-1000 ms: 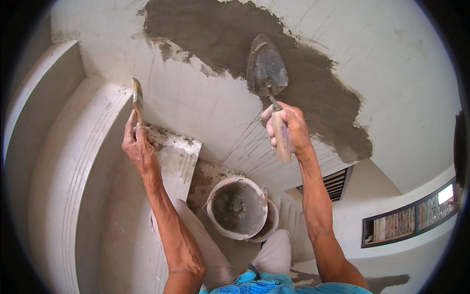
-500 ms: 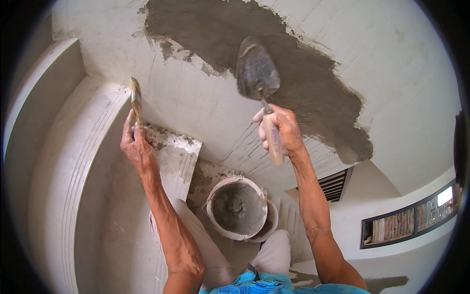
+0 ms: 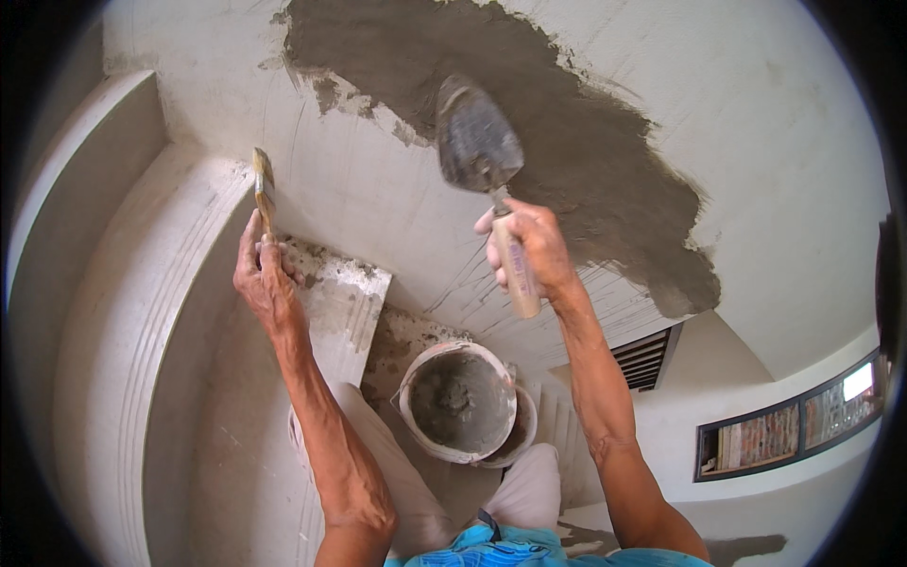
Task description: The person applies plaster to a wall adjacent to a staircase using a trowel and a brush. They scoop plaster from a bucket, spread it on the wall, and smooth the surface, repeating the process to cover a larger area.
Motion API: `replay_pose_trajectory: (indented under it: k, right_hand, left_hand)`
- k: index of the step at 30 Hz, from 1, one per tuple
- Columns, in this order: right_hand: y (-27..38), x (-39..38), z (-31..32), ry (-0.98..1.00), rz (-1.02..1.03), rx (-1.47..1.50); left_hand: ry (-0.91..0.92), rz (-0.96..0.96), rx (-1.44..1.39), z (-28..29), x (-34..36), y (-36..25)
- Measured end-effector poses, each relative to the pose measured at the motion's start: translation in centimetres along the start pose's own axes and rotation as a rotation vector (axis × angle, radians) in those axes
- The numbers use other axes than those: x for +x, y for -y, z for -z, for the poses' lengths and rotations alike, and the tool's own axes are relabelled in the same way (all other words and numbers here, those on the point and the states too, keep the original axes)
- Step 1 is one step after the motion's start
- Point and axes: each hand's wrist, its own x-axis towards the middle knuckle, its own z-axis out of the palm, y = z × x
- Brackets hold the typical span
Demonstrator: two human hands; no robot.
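My right hand point(image 3: 531, 248) is closed round the wooden handle of a trowel point(image 3: 480, 142). The trowel's grey, smeared blade points up in front of a wide patch of dark wet mortar point(image 3: 605, 180) on the pale wall point(image 3: 378, 189). Whether the blade touches the wall I cannot tell. My left hand point(image 3: 268, 269) grips a paintbrush point(image 3: 264, 189) by its handle, bristles upward, near where the stair meets the wall. Below, between my knees and the wall, stands a bucket point(image 3: 457, 401) of grey mortar.
Pale stair steps point(image 3: 203, 255) with grooved edges rise on the left. A second bucket point(image 3: 525, 425) is partly hidden behind the first. Splashes of mortar mark the step point(image 3: 340, 298) below my left hand. At the right are a dark slatted opening point(image 3: 646, 357) and a long framed window point(image 3: 789, 420).
My right hand and the trowel have shifted slightly left across the wall. My left hand with the paintbrush has hardly moved.
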Motion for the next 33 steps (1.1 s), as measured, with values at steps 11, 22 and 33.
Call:
replay_pose_trajectory:
  k: [11, 22, 33]
  right_hand:
    - [1.9, 1.4, 0.1, -0.059, 0.03, -0.084]
    - [3.2, 0.6, 1.0, -0.173, 0.24, 0.03]
    - [0.3, 2.3, -2.7, 0.068, 0.017, -0.084]
  left_hand:
    - [0.008, -0.038, -0.002, -0.2, -0.3, 0.4]
    - [0.038, -0.005, -0.043, 0.3, 0.0, 1.0]
    - [-0.001, 0.006, -0.056, 0.4, 0.1, 0.4]
